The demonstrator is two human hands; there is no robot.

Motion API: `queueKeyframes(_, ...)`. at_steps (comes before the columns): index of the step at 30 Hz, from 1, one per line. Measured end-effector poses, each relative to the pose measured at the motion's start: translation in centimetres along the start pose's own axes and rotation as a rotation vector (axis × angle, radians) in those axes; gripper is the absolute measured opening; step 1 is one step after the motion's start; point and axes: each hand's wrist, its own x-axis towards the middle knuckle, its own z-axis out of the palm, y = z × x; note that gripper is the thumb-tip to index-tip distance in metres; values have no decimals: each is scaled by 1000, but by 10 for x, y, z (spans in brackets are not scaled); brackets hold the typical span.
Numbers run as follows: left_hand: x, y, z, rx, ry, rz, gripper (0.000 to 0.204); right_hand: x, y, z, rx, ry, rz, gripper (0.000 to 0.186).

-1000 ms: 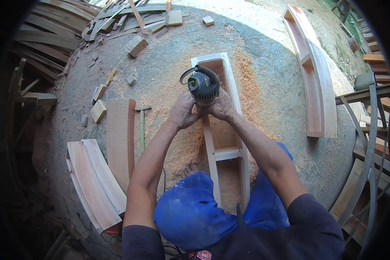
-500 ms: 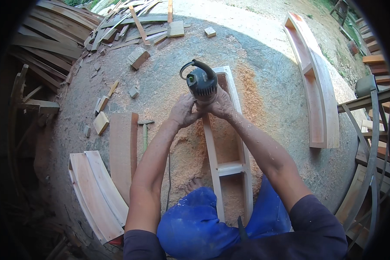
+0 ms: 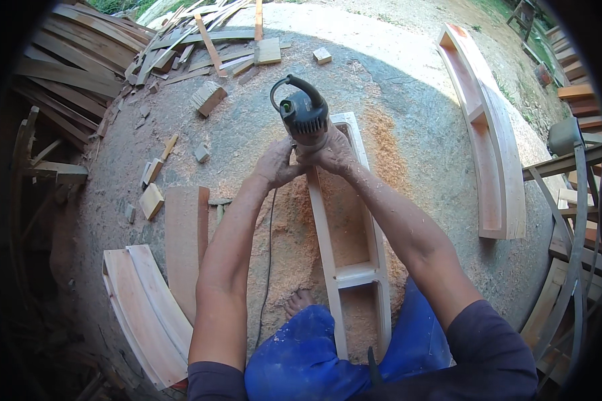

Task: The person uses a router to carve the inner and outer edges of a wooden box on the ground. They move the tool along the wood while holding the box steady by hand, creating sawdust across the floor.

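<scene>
Sunlight bleaches the ground (image 3: 394,30) at one o'clock, shade covers the centre, and darkness swallows nine o'clock.

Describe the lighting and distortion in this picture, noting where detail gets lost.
Head view: sunlight pales the ground at the top, while the power tool, left hand and right hand lie in softer shade; head view: deep shadow swallows detail along the left side; head view: fisheye bending makes the true curve of the wooden box at right hard to judge.

From head height, one wide fisheye looks down at the ground (image 3: 438,194).
</scene>
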Motion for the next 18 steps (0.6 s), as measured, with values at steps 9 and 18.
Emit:
queueKeyframes(9,17,5,-14,-20,-10,-98,80,20,13,4,105,40,18,96)
queueKeyframes(18,33,-12,-21,-51,-86,-119,87,42,39,18,329,85,-57,93)
